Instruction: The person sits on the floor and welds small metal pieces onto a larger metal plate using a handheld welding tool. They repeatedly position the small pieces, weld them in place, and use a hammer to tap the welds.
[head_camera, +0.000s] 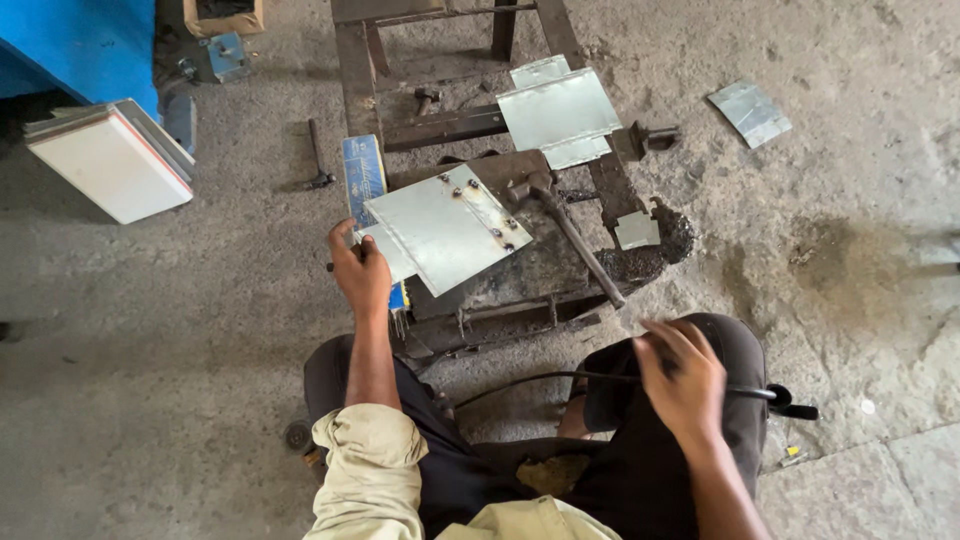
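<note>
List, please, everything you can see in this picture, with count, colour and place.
welded sheet: one, silver, on the stand, left hand gripping its corner
bent sheets: two stacked, silver, at the stand's far end
small plate: one, silver, right side of the stand
loose sheet: one, silver, on the floor, far right
hammers: two, dark, one on the stand, one on the floor at left
stand: one, rusty brown, centre
box: one, blue, beside the stand
boards: a stack, white, far left
cable: one, black, across the lap
left hand: on the sheet
right hand: blurred, at the cable
</note>
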